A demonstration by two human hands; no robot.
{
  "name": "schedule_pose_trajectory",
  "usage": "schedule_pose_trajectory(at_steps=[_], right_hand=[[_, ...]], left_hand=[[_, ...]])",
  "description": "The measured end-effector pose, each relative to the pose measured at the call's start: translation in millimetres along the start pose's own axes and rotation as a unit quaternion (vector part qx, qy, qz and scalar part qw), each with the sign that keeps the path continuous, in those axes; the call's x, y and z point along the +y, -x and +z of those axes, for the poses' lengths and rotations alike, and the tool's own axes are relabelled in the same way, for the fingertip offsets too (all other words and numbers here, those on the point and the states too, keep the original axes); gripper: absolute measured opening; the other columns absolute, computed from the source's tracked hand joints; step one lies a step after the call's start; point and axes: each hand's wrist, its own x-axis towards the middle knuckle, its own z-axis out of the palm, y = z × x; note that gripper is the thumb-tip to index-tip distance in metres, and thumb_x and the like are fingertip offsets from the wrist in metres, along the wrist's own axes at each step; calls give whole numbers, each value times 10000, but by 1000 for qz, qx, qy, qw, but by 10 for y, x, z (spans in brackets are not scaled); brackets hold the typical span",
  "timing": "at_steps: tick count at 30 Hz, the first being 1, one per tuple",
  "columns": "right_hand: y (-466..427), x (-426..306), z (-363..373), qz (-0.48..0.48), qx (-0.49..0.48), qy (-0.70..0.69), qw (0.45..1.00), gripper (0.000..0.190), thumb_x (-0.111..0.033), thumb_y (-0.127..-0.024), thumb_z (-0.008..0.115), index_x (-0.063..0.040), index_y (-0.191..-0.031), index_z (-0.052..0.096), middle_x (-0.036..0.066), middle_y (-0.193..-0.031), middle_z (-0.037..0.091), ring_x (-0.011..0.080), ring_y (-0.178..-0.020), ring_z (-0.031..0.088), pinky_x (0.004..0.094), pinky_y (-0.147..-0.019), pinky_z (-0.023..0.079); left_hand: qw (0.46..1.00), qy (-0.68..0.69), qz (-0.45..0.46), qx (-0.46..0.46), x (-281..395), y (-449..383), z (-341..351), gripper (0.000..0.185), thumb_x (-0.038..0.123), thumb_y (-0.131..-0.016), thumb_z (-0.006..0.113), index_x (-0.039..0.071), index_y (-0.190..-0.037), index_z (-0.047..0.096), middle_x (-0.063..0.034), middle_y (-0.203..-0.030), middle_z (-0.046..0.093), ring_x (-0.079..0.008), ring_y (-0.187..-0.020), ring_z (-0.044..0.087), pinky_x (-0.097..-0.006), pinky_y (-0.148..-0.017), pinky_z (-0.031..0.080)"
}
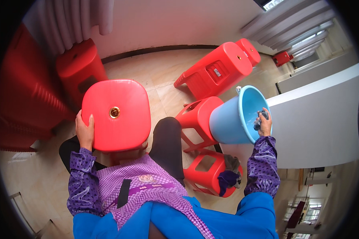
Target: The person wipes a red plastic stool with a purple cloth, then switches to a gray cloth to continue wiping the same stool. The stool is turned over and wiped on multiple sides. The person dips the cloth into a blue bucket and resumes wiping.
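Note:
My left hand (85, 130) rests on the near left edge of a red plastic stool (124, 128), thumb on its seat and fingers along the side. The seat has a gold-rimmed hole in its middle. At the right, my right hand (265, 124) grips a dark wet scouring pad or cloth (258, 124) at the mouth of a light blue plastic bucket (230, 122). Whitish suds show around the fingers. The bucket stands on another red stool (193, 124); how much water it holds is hidden.
Dark cloths (229, 176) lie on a red stool (203, 170) at my right. Stacked red stools (218, 71) stand by the wall, with more red stools (27, 98) at the left. A grey-white panel (320, 125) rises beyond the bucket. Curtains (68, 21) hang at the upper left.

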Motion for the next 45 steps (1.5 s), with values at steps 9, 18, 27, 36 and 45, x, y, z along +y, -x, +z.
schedule_pose_trajectory(at_steps=[9,18,27,36,45], right_hand=[[-23,-93,116,17,124,94,988,384,-429,-966,715,-99,-847,558,0,-662,506,113,-483,486,283,-415,394],[-108,22,98,-14,100,133,986,287,-277,-1013,571,-79,-806,543,14,-598,489,138,-426,474,313,-381,388],[-250,254,-65,-29,74,209,975,312,-262,-1004,544,-58,-768,544,49,-585,512,164,-409,479,336,-394,390],[-655,321,-346,58,-104,189,975,417,-427,-1031,586,-21,-1111,627,105,-925,675,183,-763,647,315,-660,524],[412,-1594,1954,-164,-376,-260,874,485,-347,-1118,353,-38,-1473,467,192,-1585,416,289,-1398,499,451,-1201,370]], left_hand=[[1000,-20,-3,7,1,9,-13,507,262,-974,674,-10,-1374,522,-242,-1309,606,-401,-1196,602,-432,-1022,484],[1000,-28,-11,5,20,14,-39,528,286,-970,677,-8,-1380,522,-244,-1308,609,-400,-1192,606,-438,-1018,486],[999,-28,-3,18,-6,26,-28,526,282,-954,697,2,-1368,531,-240,-1280,619,-396,-1167,617,-442,-1005,496],[998,-35,-31,45,72,94,1,568,276,-913,737,13,-1373,532,-237,-1281,617,-403,-1179,613,-444,-1005,502],[996,-34,-69,32,173,107,-29,592,309,-899,740,32,-1378,529,-220,-1267,617,-405,-1156,621,-463,-982,511]])
